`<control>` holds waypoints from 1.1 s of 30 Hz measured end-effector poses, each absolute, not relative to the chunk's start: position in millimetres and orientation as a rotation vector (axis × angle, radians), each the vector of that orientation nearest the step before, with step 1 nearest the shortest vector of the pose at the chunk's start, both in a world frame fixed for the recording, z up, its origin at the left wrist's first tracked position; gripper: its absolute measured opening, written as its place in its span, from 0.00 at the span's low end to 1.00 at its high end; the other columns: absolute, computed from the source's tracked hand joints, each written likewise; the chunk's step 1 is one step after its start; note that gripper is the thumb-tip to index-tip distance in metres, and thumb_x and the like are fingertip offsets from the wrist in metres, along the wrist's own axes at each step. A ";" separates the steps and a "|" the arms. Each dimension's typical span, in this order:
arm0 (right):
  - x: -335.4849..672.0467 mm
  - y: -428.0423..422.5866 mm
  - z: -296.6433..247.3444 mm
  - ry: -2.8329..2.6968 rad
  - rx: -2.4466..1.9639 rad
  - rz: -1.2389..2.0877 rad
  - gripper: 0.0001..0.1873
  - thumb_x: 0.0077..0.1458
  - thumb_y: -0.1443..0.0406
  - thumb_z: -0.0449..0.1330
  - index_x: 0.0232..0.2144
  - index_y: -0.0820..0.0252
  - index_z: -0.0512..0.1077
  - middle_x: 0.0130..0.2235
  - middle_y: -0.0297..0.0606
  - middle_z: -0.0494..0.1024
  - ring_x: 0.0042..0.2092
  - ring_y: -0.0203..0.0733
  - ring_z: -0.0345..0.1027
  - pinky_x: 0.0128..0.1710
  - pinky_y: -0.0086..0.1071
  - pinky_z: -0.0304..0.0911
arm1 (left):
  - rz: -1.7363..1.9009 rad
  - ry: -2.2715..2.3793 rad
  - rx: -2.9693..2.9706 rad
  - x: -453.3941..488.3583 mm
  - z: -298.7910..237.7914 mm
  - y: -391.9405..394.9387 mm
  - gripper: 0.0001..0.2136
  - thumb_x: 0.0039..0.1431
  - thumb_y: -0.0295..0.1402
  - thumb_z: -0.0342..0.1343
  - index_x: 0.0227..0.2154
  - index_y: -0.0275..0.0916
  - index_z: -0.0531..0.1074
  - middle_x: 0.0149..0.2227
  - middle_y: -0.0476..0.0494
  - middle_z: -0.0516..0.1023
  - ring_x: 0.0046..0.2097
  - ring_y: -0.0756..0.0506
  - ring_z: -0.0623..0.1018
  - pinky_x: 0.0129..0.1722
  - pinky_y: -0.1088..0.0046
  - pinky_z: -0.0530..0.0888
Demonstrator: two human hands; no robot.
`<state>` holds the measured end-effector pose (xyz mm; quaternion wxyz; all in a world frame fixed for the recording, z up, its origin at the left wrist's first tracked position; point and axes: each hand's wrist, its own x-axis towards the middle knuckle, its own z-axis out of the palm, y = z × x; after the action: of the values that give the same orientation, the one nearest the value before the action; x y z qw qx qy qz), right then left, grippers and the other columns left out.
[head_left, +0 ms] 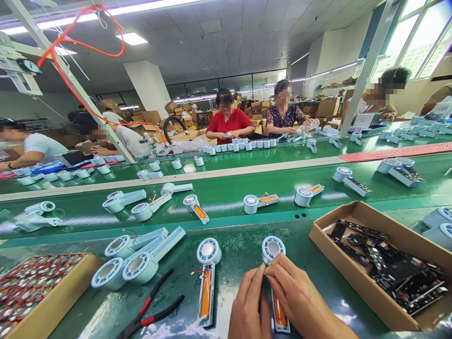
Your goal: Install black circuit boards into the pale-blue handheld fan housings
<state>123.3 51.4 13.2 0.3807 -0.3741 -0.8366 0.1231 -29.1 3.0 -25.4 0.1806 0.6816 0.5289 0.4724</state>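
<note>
A light-blue housing (273, 248) lies in front of me, its round head away from me and its open handle towards me. An orange battery (279, 313) sits in that handle. Over the handle's upper end, my left hand (250, 303) and my right hand (298, 294) meet with pinched fingertips. What they pinch is too small and covered to make out. To the left lies a second light-blue housing (208, 252) with an orange battery (205, 294) and thin wires in its handle. Pliers (148, 310) with red-and-black handles rest farther left, jaws towards me.
A cardboard box (356, 287) of black circuit boards (381, 263) stands right; another box (67, 301) of small red-wired parts stands left. Several housings (141, 266) lie between. Beyond runs a green conveyor belt (226, 188) carrying more housings. Co-workers (231, 122) sit across it.
</note>
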 end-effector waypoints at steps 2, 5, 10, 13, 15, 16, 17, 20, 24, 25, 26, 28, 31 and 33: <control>128.9 52.4 22.3 -2.189 -0.976 0.379 0.15 0.69 0.70 0.47 0.34 0.57 0.71 0.33 0.37 0.72 0.31 0.39 0.72 0.32 0.30 0.69 | 1.243 1.575 1.936 -34.4 -16.7 -1.0 0.28 0.62 0.19 0.44 0.62 0.45 0.68 0.56 0.35 0.74 0.46 0.43 0.82 0.48 0.68 0.79; 138.2 52.1 53.4 -2.270 -0.949 0.432 0.12 0.66 0.72 0.50 0.46 0.56 0.70 0.44 0.42 0.75 0.43 0.43 0.74 0.44 0.33 0.72 | 1.196 1.671 1.934 -41.2 5.6 -7.4 0.26 0.65 0.23 0.45 0.63 0.49 0.67 0.48 0.38 0.77 0.36 0.45 0.82 0.38 0.71 0.80; 143.5 56.3 96.4 -2.532 -0.661 0.377 0.14 0.63 0.75 0.53 0.46 0.55 0.70 0.40 0.38 0.78 0.41 0.44 0.73 0.48 0.37 0.70 | 1.288 1.582 1.862 -40.2 38.3 -1.1 0.30 0.63 0.28 0.54 0.66 0.56 0.61 0.44 0.47 0.83 0.43 0.43 0.83 0.46 0.70 0.77; 146.7 65.6 90.2 -2.475 -0.745 0.436 0.17 0.62 0.76 0.52 0.49 0.56 0.69 0.38 0.37 0.77 0.39 0.42 0.72 0.42 0.34 0.69 | 1.213 1.398 1.628 -41.7 40.9 18.6 0.28 0.63 0.29 0.56 0.65 0.54 0.63 0.47 0.46 0.80 0.40 0.46 0.81 0.42 0.71 0.78; 150.4 71.0 78.8 -2.287 -0.879 0.520 0.25 0.59 0.77 0.52 0.56 0.54 0.64 0.43 0.37 0.77 0.41 0.41 0.72 0.42 0.33 0.69 | 1.130 1.320 1.559 -43.3 37.1 34.2 0.29 0.61 0.31 0.60 0.65 0.51 0.62 0.58 0.42 0.71 0.37 0.48 0.79 0.38 0.72 0.77; 152.6 72.6 72.9 -2.180 -0.946 0.562 0.29 0.58 0.77 0.52 0.59 0.53 0.61 0.45 0.37 0.77 0.41 0.40 0.72 0.42 0.33 0.69 | 1.084 1.299 1.562 -43.5 34.4 41.1 0.31 0.59 0.32 0.62 0.65 0.51 0.63 0.63 0.40 0.65 0.35 0.50 0.78 0.37 0.72 0.77; 154.9 73.3 67.4 -2.080 -1.007 0.605 0.31 0.57 0.76 0.52 0.60 0.52 0.60 0.46 0.37 0.76 0.40 0.39 0.73 0.42 0.33 0.69 | 1.031 1.282 1.581 -43.2 31.5 47.0 0.32 0.57 0.32 0.64 0.64 0.51 0.63 0.67 0.39 0.60 0.33 0.51 0.76 0.36 0.72 0.76; 163.3 70.4 53.5 -1.818 -1.162 0.841 0.21 0.56 0.73 0.55 0.52 0.53 0.66 0.39 0.33 0.77 0.33 0.38 0.73 0.35 0.31 0.68 | 0.928 1.238 1.638 -40.4 24.1 56.2 0.30 0.57 0.34 0.65 0.63 0.51 0.67 0.67 0.41 0.62 0.32 0.51 0.74 0.34 0.72 0.74; 176.7 61.3 39.1 -1.552 -1.286 1.187 0.10 0.55 0.64 0.63 0.38 0.55 0.66 0.29 0.27 0.74 0.27 0.38 0.73 0.31 0.31 0.67 | 0.945 1.294 1.689 -36.5 20.0 53.5 0.24 0.63 0.42 0.59 0.62 0.54 0.67 0.65 0.44 0.66 0.31 0.50 0.73 0.34 0.72 0.73; 179.4 59.3 37.0 -1.566 -1.329 1.164 0.11 0.54 0.63 0.65 0.36 0.56 0.66 0.30 0.28 0.75 0.29 0.39 0.73 0.32 0.32 0.67 | 0.946 1.313 1.699 -35.8 19.8 52.2 0.23 0.64 0.43 0.58 0.62 0.55 0.67 0.65 0.45 0.66 0.31 0.50 0.73 0.35 0.71 0.74; 181.5 57.7 36.1 -1.621 -1.380 1.107 0.11 0.52 0.63 0.67 0.34 0.56 0.67 0.31 0.29 0.76 0.31 0.40 0.73 0.33 0.32 0.66 | 0.945 1.329 1.706 -35.1 19.7 51.2 0.23 0.64 0.43 0.57 0.62 0.55 0.67 0.66 0.45 0.66 0.30 0.50 0.73 0.35 0.71 0.74; 184.0 55.9 38.1 -1.807 -1.463 0.941 0.12 0.51 0.65 0.70 0.31 0.57 0.69 0.32 0.30 0.77 0.33 0.41 0.72 0.34 0.32 0.64 | 0.942 1.351 1.703 -33.5 19.5 50.3 0.23 0.64 0.41 0.58 0.62 0.54 0.66 0.67 0.44 0.65 0.29 0.51 0.72 0.34 0.71 0.73; 184.5 56.6 49.7 -2.171 -1.421 0.536 0.14 0.48 0.67 0.73 0.31 0.57 0.70 0.32 0.31 0.78 0.35 0.42 0.72 0.34 0.33 0.61 | 0.951 1.363 1.658 -30.6 19.5 50.6 0.24 0.62 0.35 0.58 0.62 0.52 0.67 0.67 0.44 0.65 0.30 0.50 0.74 0.31 0.72 0.73; 183.5 58.4 60.5 -2.403 -1.291 0.168 0.15 0.48 0.66 0.75 0.28 0.56 0.70 0.31 0.31 0.77 0.33 0.43 0.70 0.32 0.35 0.58 | 0.961 1.350 1.626 -28.6 20.0 50.8 0.24 0.61 0.33 0.58 0.61 0.50 0.67 0.66 0.43 0.67 0.32 0.48 0.75 0.29 0.72 0.72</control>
<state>183.5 58.4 60.5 0.2029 -0.4626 -0.8609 0.0602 -28.6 50.8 20.0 0.3983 0.6424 0.5333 0.3797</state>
